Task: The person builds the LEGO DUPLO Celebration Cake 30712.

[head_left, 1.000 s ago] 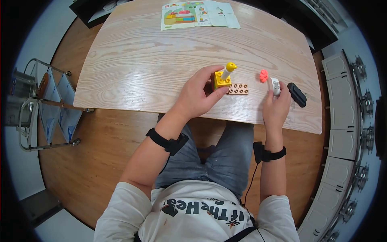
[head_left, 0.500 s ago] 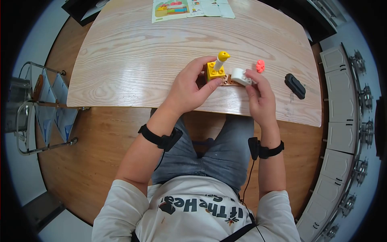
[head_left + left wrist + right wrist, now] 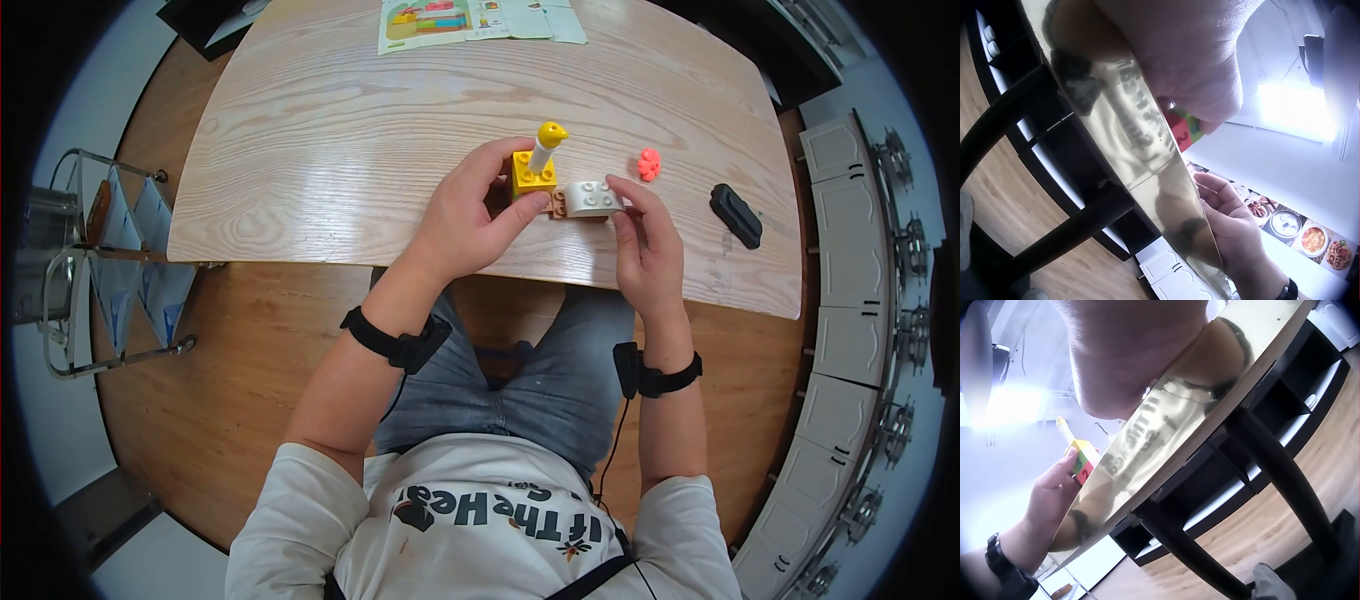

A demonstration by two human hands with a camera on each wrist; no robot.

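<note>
In the head view my left hand (image 3: 465,222) grips a stack of toy building bricks, thumb on the near side. The top one is a yellow brick (image 3: 533,182), carrying a white candle piece (image 3: 541,158) with a yellow tip. Lower down, the right wrist view shows a green brick (image 3: 1078,465) and a red brick (image 3: 1087,470) marked with a figure. A brown studded plate (image 3: 559,206) extends right from the stack. Over its right part sits a white curved brick (image 3: 588,203), studs up. My right hand (image 3: 652,252) pinches this brick's right end between thumb and forefinger.
A coral flower piece (image 3: 649,165) lies beyond the right hand. Farther right is a black oblong object (image 3: 736,216). A picture instruction sheet (image 3: 480,22) lies at the table's far edge. The wooden table (image 3: 300,190) has its near edge just below both hands.
My right hand has brought the white brick leftward from beside the flower piece onto the brown plate and levelled it, studs up. The left hand keeps hold of the stack.
</note>
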